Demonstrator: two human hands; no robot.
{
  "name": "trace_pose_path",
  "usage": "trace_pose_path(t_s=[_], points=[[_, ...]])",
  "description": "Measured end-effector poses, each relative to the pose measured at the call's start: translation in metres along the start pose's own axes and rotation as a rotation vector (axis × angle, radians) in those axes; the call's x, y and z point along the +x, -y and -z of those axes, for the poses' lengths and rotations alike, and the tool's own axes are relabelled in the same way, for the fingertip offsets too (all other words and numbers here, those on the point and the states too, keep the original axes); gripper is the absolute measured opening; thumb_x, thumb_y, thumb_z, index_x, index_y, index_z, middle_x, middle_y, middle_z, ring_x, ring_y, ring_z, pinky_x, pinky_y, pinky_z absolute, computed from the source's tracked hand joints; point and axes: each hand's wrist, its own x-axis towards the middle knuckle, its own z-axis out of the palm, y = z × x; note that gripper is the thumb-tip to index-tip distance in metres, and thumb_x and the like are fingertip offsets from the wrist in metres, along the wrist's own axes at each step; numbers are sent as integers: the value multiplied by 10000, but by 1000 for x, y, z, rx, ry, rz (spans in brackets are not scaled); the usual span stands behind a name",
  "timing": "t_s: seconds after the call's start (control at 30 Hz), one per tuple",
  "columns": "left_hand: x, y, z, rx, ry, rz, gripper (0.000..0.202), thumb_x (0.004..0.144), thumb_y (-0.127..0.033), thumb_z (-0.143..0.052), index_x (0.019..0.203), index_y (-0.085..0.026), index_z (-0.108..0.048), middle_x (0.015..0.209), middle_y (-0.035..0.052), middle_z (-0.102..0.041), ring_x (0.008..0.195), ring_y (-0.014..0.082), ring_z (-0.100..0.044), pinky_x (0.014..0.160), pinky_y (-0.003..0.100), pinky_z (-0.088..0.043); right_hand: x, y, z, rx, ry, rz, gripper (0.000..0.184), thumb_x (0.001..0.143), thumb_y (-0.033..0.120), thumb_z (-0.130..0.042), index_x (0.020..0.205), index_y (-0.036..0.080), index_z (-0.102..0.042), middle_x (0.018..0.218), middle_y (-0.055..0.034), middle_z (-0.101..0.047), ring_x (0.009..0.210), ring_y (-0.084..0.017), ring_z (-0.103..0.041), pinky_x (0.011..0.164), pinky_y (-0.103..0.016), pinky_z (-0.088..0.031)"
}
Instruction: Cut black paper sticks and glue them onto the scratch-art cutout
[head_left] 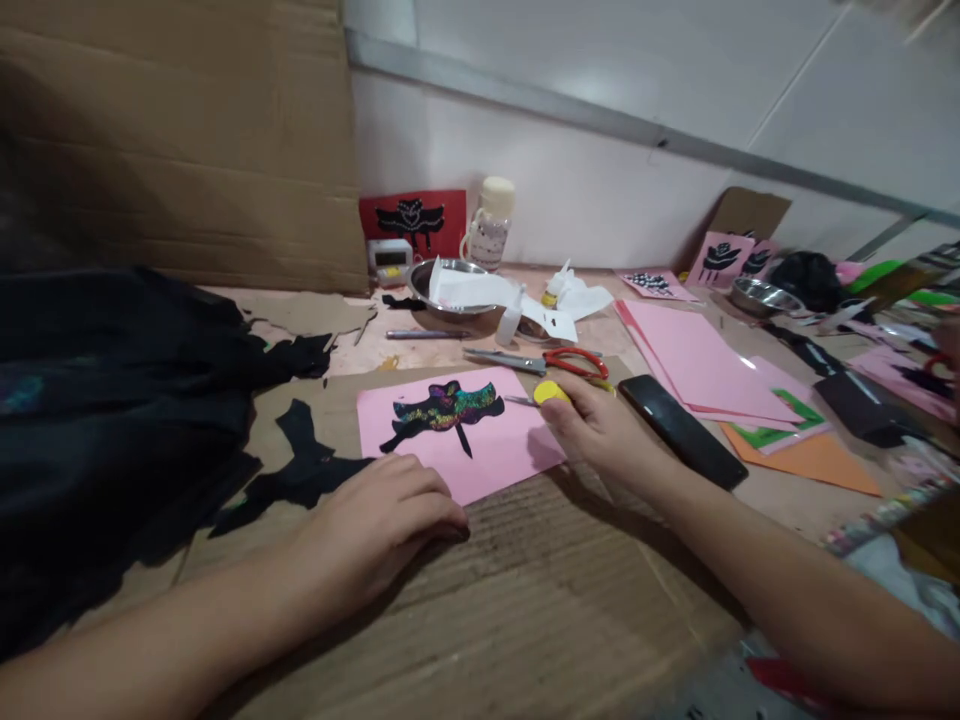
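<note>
A pink card [487, 470] lies on the brown cardboard sheet [510, 610], bearing a black cut-out flower [442, 412] with shiny multicoloured glitter. My left hand [401, 505] rests palm down over the card's lower left edge, its fingers loosely bent. At the card's right side, my right hand [592, 425] is closed around a yellow round-ended tool [551, 392]. A thin grey point sticks out from it toward the flower; its exact kind is partly hidden by my fingers. Just behind lie red-handled scissors [574, 362]. Black fabric scraps [300, 450] lie beside my left hand.
Black cloth [112, 430] is heaped at left. A metal bowl [454, 290], small bottle [510, 318], pen [427, 335] and tumbler [491, 222] stand or lie behind. On the right are a phone [682, 430], pink sheets [705, 370] and an orange sheet [810, 462].
</note>
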Motion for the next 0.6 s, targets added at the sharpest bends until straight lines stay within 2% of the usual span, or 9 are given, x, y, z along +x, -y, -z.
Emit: trace_pose_path(t_s=[0.1, 0.2, 0.27, 0.33, 0.47, 0.6], points=[[-2, -12, -3, -61, 45, 42, 271, 1152, -221, -539, 1066, -291, -786, 975, -1, -827, 904, 185, -731, 804, 310, -509, 9, -13, -1, -76, 9, 13, 366, 1079, 562, -574, 1041, 224, -708, 926, -51, -749, 845, -259, -674, 752, -331, -492], [-2, -27, -10, -185, 90, 108, 239, 1144, -273, -577, 1047, -296, -794, 977, 7, -839, 946, 200, -747, 832, 317, -535, 19, -26, 5, -156, -5, 25, 342, 1049, 534, -609, 1111, 224, -739, 1028, -78, -787, 938, -291, -697, 804, -350, -497], [-1, -34, -16, -212, 93, 105, 255, 1152, -292, -570, 1026, -288, -792, 959, 7, -839, 936, 197, -749, 844, 317, -537, 23, -29, 11, -226, -15, 23, 338, 1020, 528, -647, 1110, 219, -752, 1061, -100, -799, 964, -316, -705, 832, -372, -490], [0, -37, -21, -185, 87, 71, 285, 1165, -284, -542, 1016, -280, -786, 945, 1, -836, 912, 186, -745, 857, 316, -527, 24, -29, 17, -296, -21, 5, 353, 1033, 528, -622, 1079, 203, -753, 1032, -130, -803, 940, -341, -713, 822, -392, -482], [-2, -40, -22, -90, 67, 42, 301, 1174, -279, -519, 1023, -286, -779, 955, 0, -828, 908, 185, -736, 879, 338, -497, 20, -26, 21, -362, -32, -13, 430, 1130, 479, -427, 1117, 178, -734, 1092, -184, -815, 974, -366, -739, 805, -405, -493], [-6, -44, -19, 26, 54, -4, 289, 1173, -237, -504, 1051, -293, -760, 948, -7, -801, 911, 189, -703, 918, 366, -479, 14, -28, 12, -387, -45, 9, 392, 1090, 481, -532, 1259, 188, -732, 1216, -181, -826, 1014, -367, -761, 789, -387, -517]])
